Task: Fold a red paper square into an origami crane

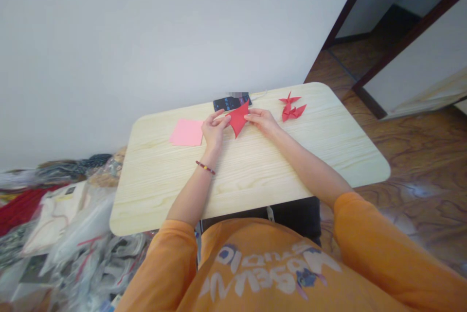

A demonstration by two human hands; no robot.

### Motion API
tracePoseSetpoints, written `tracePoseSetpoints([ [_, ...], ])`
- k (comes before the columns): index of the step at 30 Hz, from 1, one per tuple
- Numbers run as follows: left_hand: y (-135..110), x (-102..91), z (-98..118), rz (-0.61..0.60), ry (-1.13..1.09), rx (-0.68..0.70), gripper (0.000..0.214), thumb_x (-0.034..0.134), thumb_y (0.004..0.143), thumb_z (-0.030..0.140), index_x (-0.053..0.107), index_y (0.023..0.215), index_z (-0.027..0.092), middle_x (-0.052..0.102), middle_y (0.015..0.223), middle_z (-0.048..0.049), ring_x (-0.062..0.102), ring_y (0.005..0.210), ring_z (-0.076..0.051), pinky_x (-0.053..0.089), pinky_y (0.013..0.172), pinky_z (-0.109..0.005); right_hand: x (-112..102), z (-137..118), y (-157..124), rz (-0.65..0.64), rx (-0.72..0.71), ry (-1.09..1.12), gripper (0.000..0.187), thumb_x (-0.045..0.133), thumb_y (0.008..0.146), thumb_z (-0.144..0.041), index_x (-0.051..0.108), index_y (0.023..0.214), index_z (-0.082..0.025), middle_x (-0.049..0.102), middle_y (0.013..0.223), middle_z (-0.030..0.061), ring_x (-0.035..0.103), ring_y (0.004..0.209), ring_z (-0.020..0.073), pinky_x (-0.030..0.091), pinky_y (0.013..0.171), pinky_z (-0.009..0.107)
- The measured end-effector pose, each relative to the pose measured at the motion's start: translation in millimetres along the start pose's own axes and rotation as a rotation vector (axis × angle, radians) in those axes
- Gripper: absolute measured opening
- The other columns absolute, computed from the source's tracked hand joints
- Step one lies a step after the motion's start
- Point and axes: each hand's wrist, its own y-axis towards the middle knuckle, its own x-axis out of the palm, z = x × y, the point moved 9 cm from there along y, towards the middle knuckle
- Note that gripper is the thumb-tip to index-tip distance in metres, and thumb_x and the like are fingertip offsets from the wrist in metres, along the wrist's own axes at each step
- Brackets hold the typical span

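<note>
A red sheet of origami paper is held above the table between my two hands, its corners pointing up and down and its sides curving. My left hand pinches its left edge between thumb and fingers. On the opposite edge, my right hand grips it the same way. To the left lies a stack of pink paper squares, close to my left hand. Folded red paper cranes rest on the table to the right, beyond my right hand.
A phone showing a timer lies behind the red paper, with a white cable near it. The light wooden table stands against a white wall. Clothes and plastic bags are heaped on the left; a doorway opens at right.
</note>
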Motion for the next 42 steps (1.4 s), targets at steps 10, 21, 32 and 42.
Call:
tracePoseSetpoints([
  [10, -3, 10.1, 0, -0.097, 0.047, -0.044, 0.053, 0.085, 0.053, 0.035, 0.069, 0.098, 0.014, 0.073, 0.069, -0.0035, 0.069, 0.066, -0.015, 0.055, 0.073, -0.028, -2, 1, 2, 0.010, -0.015, 0.000, 0.041, 0.086, 0.045, -0.046, 0.070, 0.069, -0.016, 0.072, 0.075, 0.0056, 0.063, 0.074, 0.0180, 0.048, 0.067, 0.029],
  [21, -3, 9.7, -1, -0.110, 0.063, -0.057, 0.056, 0.085, 0.051, 0.036, 0.069, 0.099, 0.014, 0.072, 0.067, -0.0028, 0.068, 0.063, -0.014, 0.053, 0.071, -0.028, -7, 2, 6, 0.062, -0.010, 0.156, 0.039, 0.088, 0.043, -0.041, 0.067, 0.063, -0.016, 0.066, 0.067, 0.0019, 0.055, 0.061, 0.0105, 0.038, 0.053, 0.023],
  [32, 0, 9.5, -6, -0.147, 0.082, -0.070, 0.056, 0.086, 0.050, 0.036, 0.070, 0.099, 0.014, 0.072, 0.067, -0.0038, 0.067, 0.063, -0.015, 0.052, 0.070, -0.028, -26, -4, 9, 0.213, -0.021, 0.214, 0.011, 0.076, 0.061, -0.014, 0.065, 0.059, -0.015, 0.059, 0.055, -0.0021, 0.049, 0.053, 0.0051, 0.035, 0.049, 0.018],
  [42, 6, -3.2, -5, -0.098, 0.066, -0.054, 0.054, 0.086, 0.051, 0.032, 0.070, 0.099, 0.013, 0.072, 0.068, -0.0038, 0.067, 0.063, -0.013, 0.052, 0.070, -0.026, -39, -10, 7, 0.302, 0.041, 0.211, 0.015, 0.063, 0.080, -0.016, 0.064, 0.065, -0.014, 0.066, 0.062, 0.0018, 0.056, 0.055, 0.0059, 0.041, 0.053, 0.017],
])
